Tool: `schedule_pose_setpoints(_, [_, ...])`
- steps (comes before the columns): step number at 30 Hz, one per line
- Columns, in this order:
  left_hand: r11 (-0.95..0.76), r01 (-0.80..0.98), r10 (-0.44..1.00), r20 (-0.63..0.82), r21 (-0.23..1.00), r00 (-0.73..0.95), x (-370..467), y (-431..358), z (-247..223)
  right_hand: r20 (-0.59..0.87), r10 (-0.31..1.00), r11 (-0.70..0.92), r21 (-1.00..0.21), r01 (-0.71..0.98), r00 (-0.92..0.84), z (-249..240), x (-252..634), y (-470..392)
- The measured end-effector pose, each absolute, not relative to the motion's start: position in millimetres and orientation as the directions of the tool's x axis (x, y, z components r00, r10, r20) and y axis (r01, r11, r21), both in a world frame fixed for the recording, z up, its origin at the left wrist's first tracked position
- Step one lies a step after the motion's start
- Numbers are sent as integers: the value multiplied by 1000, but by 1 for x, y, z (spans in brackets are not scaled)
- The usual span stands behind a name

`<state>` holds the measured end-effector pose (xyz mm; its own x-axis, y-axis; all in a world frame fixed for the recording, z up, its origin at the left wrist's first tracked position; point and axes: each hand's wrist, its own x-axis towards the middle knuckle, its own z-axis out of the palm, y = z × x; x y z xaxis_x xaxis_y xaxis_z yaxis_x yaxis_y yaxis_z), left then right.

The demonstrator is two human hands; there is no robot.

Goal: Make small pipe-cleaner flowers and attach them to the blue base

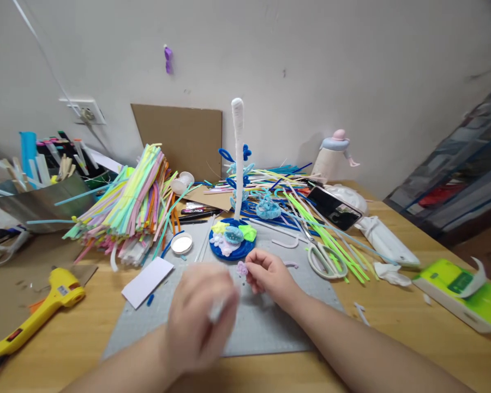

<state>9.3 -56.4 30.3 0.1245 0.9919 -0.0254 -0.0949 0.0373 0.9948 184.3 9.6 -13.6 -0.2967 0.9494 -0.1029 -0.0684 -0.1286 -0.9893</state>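
My right hand (270, 275) is closed, pinching a small lilac pipe-cleaner curl (242, 268) between thumb and fingertips above the grey cutting mat (270, 327). My left hand (202, 319) is raised over the mat on the near side. Motion blurs its bent fingers, so I cannot make out whether anything is in them. Just beyond my right hand stands a round blue base (233, 254) covered with yellow, green, lilac and light-blue fuzzy shapes. A white wrapped stem (238, 158) rises upright from it. A short lilac pipe-cleaner piece (291, 265) lies beside my right hand.
To the left are a yellow glue gun (41, 311), a white card (148, 281) and a bundle of pipe cleaners (126, 202). Scissors (327, 261), a phone (335, 207) and a green tissue pack (462, 292) lie right. Cardboard (180, 136) leans on the wall.
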Motion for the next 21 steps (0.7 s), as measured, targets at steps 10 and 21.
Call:
schedule_pose_setpoints(10, [340,-28,847,-293,940,443,21,0,5,16,913,58,-994,91,-407,-16,184,1])
schedule_pose_setpoints(21, [328,-63,881,-281,942,381,19,1,-3,185,861,382,-850,362,-474,-18,187,0])
